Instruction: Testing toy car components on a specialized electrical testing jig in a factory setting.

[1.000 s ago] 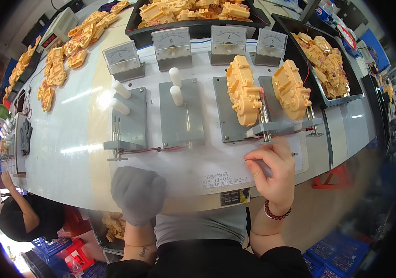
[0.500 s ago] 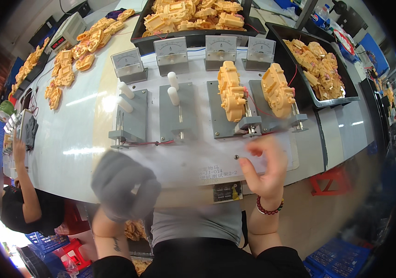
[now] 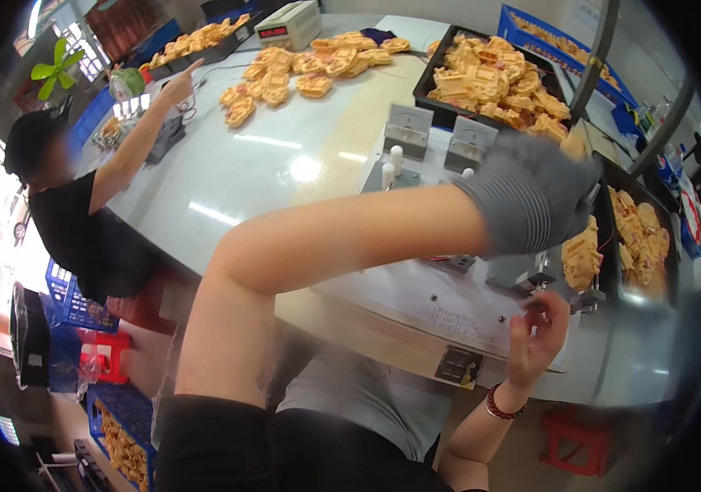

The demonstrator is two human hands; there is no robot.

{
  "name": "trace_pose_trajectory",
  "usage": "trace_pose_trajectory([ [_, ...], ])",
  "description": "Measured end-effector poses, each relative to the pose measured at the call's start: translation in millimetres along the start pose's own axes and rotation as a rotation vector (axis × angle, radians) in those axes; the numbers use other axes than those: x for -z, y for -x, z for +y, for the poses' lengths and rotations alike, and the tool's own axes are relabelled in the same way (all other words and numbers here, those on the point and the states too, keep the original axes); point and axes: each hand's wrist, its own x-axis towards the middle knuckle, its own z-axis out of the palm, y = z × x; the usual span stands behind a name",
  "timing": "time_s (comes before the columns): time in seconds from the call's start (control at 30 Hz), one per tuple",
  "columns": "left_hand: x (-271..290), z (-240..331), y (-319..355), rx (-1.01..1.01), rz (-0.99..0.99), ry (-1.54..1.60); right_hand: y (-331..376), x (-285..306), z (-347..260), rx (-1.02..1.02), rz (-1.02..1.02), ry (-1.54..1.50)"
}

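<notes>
My left hand, in a grey knitted glove, is stretched across to the right over the grey test fixtures. Its fingers are turned away and blurred; a bit of yellow plastic shows just beyond them, and I cannot tell whether they hold it. Bare and with its fingers loosely curled and apart, my right hand is just in front of the metal clamps, with nothing visible in it. A yellow plastic housing rests on the rightmost fixture, right of the glove. My left forearm hides much of the other fixtures.
White pegs and analog meters stand behind my arm. Black trays of yellow housings are at the back and right. Loose housings lie on the table left of them. A co-worker reaches over the table at far left.
My left hand has swung from the lower left across to the right-hand fixtures. My right hand stays near the clamps, its fingers more curled. The view has turned toward the left.
</notes>
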Motion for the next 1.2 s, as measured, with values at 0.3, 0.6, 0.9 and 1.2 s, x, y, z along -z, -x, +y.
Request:
trace_pose_trajectory([
  [0.3, 103, -127, 382, 0.416, 0.874, -1.285, 15, 84, 23, 0.180, 0.268, 0.490],
  [0.6, -99, -191, 644, 1.867, 0.712, -0.313, 9, 97, 34, -0.016, -0.113, 0.532],
  [0.9, 24, -123, 329, 0.600, 1.162, -0.490, 23, 115, 71, 0.065, -0.018, 0.494],
  [1.2, -19, -63, 217, 0.211, 0.334, -0.100, 14, 114, 56, -0.086, -0.019, 0.724],
])
